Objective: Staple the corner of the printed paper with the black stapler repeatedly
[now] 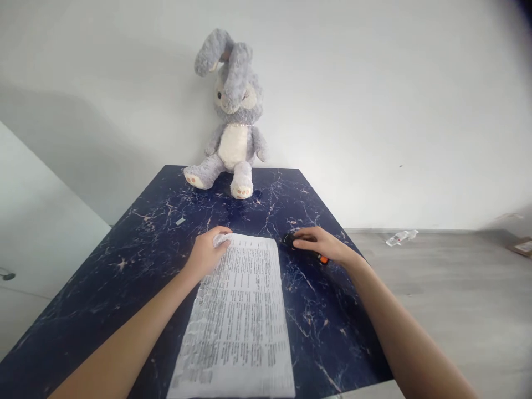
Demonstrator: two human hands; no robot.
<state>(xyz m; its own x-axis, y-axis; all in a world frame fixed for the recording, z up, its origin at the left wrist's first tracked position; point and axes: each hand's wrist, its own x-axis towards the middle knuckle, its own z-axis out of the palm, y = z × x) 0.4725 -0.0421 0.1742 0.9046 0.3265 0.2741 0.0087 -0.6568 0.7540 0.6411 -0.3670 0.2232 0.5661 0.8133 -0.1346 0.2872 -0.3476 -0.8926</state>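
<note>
A stack of printed paper [245, 299] lies lengthwise before me on the dark blue marbled table [137, 233]. My left hand [208, 249] is closed on its far left corner, thumb on top and fingers around the edge, where the paper curls slightly. To the right of the paper, my right hand [318, 244] is closed over a black stapler-like tool [310, 252] with an orange patch at its near end. Most of that tool is hidden under the fingers. It sits just off the paper's far right corner.
A grey plush rabbit [235, 122] sits at the table's far edge against the white wall [374, 111]. A small pale scrap [180, 221] lies left of the paper. On the floor to the right are a clear plastic item [401, 238] and a cardboard box [523, 246].
</note>
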